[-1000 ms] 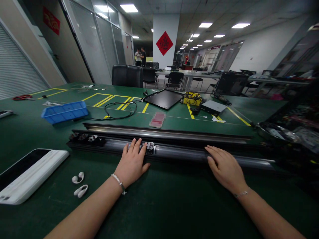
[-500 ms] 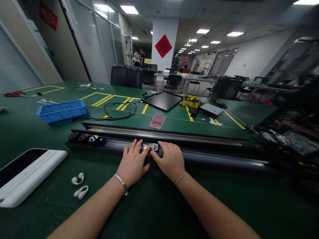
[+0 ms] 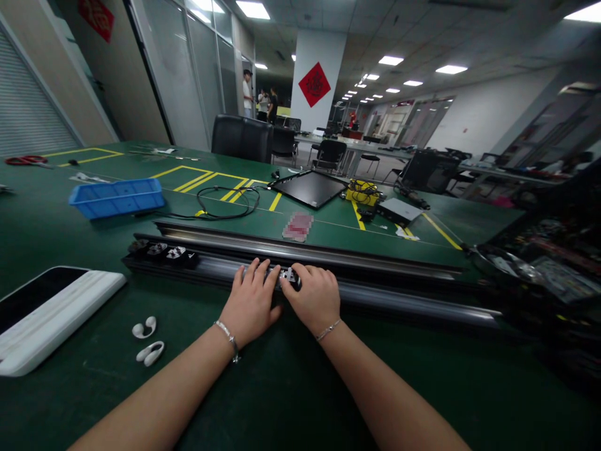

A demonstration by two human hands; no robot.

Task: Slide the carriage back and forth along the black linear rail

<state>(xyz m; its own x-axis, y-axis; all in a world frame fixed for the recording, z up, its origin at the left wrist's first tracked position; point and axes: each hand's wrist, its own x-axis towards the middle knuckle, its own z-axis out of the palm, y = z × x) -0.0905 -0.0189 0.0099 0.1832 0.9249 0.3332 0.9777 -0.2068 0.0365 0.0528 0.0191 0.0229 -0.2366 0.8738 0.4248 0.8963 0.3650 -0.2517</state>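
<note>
A long black metal rail [image 3: 413,304] lies across the table in front of me. Over its middle, my left hand [image 3: 252,300] rests with fingers stretched out and slightly apart. Just to the right, my right hand [image 3: 315,297] grips a small black-and-white socket module [image 3: 288,274] between thumb and fingers; part of it is hidden, and it looks tilted. At the rail's left end sit several similar modules, one of them a white-faced module [image 3: 176,253]. Behind runs a second long rail [image 3: 375,259].
A blue bin [image 3: 117,199] and a black cable [image 3: 225,217] lie beyond the rails. To the left are a white device [image 3: 66,319] and white earbuds [image 3: 151,354]. A flat black panel [image 3: 310,188], a yellow box [image 3: 364,193] and a grey box [image 3: 399,211] stand farther back.
The socket module between my hands has tipped, and its dark side now shows. My right hand has shifted slightly left and closed around it. The camera view has shifted a little.
</note>
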